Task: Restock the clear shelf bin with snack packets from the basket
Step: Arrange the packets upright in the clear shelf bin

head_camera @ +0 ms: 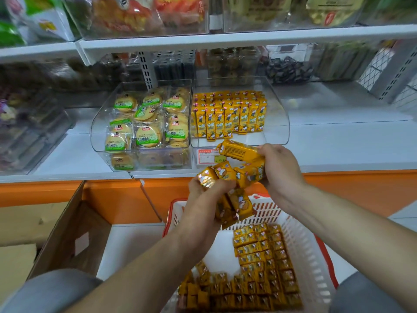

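One neighbour bin [94, 136]: clear plastic, packed with round biscuits in green-labelled wrappers, on the white shelf board [338, 143] right beside our target. Not our job today.
Left hand [203, 199]: raised mid-frame, fingers curled tight round a clutch of small yellow foil snack packets [234, 206]. Some poke up past the knuckles, others dangle below the palm.
Handling: feather-light, I'd say, and that glossy foil looks slippery and crinkly. The contents probably crush, so no hard squeeze.
Where to hold: across the long flat sides, a few at a time. The crimped ends look like poor purchase, and a loose fistful could easily shed one.
Clear shelf bin [285, 125]: dead ahead, with more of the same packets standing upright in rows towards the back. The floor at the front lip is bare, so there's room to fill.
Right hand [279, 168]: just below that lip, fingers and thumb wrapped round more packets, one angled up towards the bin. Its load meets the left hand's bunch.
Basket [300, 240]: white slotted plastic with a red rim, low and to the right. A good many packets lie in it, so plenty to go by my reckoning.
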